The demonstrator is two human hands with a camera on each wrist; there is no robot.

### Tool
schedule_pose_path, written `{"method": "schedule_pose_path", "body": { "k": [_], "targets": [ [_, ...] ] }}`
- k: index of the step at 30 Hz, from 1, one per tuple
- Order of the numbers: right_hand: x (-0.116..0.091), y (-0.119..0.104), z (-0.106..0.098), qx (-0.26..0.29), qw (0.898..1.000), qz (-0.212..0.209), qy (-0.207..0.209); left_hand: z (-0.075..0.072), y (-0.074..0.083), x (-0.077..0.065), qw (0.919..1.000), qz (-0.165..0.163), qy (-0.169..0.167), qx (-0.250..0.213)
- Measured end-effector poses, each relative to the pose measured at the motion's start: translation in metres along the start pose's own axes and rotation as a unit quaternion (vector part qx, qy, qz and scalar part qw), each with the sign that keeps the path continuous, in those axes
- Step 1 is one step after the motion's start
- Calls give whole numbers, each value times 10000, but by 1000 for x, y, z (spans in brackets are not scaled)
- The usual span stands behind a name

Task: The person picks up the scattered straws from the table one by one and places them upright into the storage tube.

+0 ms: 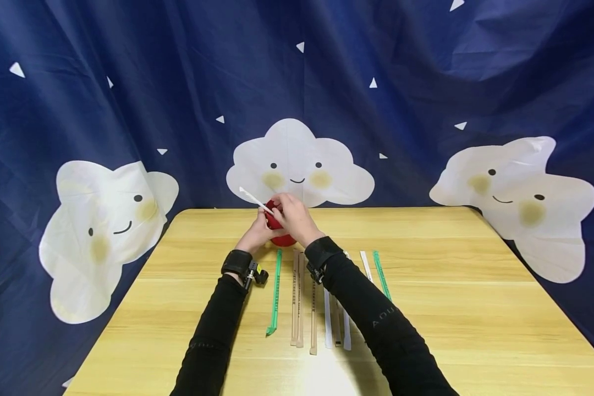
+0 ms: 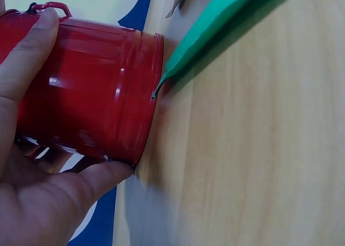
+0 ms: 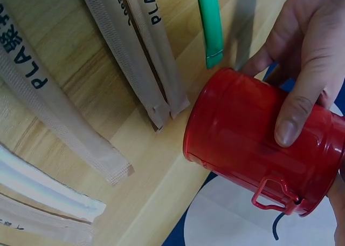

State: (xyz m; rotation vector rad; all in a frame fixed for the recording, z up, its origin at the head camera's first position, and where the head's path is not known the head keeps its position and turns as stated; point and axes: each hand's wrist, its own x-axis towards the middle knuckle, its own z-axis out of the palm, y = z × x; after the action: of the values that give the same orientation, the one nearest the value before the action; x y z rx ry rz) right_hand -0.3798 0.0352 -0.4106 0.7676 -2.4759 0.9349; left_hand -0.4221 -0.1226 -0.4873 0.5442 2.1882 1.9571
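A small red metal bucket [image 1: 284, 241] with a wire handle stands near the table's far edge. My left hand [image 1: 254, 235] grips its side, the thumb laid along the wall in the left wrist view, where the red bucket [image 2: 91, 84] appears sideways. Above the rim, my right hand [image 1: 297, 220] pinches a slim white paper-wrapped straw [image 1: 251, 196], which slants up to the left across the bucket's top. Only a sliver of the right hand [image 3: 338, 208] shows in its own wrist view. The bucket's inside is hidden.
Several paper-wrapped straws lie nearer on the wooden table [image 1: 178, 330]: a green straw [image 1: 275, 294] at left, brown straws [image 1: 313, 324], white straws [image 1: 328, 319] and another green straw [image 1: 382, 275] at right. A blue curtain [image 1: 401, 110] with clouds hangs behind.
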Motion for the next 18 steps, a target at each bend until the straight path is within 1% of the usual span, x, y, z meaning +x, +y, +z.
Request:
{"method": "schedule_pose_path", "body": {
  "k": [3,7,13,18],
  "targets": [
    [1,-1,-3,101,9999,7,-120,0,3,-2,9998,-138,5,128],
    [0,0,-9,269,9994,45,-204,1,4,-3,9996,-245,42,166],
    [-8,-1,-20,609,9979,198,46,-1,7,-6,9986,-411,175,290],
    [-27,2,-30,691,9967,340,267,-1,7,-8,9975,-517,195,440]
  ]
}}
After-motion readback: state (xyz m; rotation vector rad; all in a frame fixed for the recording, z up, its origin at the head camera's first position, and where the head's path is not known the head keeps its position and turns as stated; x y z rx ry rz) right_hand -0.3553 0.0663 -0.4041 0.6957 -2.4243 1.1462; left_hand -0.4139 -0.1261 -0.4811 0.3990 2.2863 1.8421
